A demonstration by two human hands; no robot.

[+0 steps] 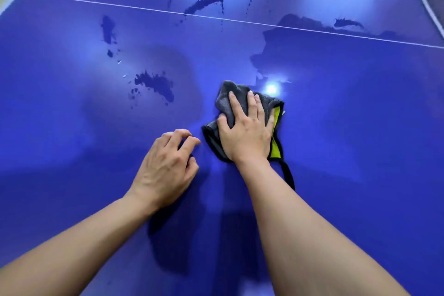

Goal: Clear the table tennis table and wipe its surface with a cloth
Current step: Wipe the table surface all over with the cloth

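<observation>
bright overhead | glare on table (336, 127) | soft arm shadows | edges warped

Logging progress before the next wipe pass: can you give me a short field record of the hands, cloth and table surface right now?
right hand: pressed flat on the cloth, fingers straight
left hand: resting on the table left of the cloth, fingers loosely curled, holding nothing
cloth: grey, yellow-green side showing at its right edge, black edging, bunched
table tennis table: blue, glossy
wet streaks: dark patches to the left of the cloth and beyond it
white line: crosses the surface beyond the cloth
</observation>
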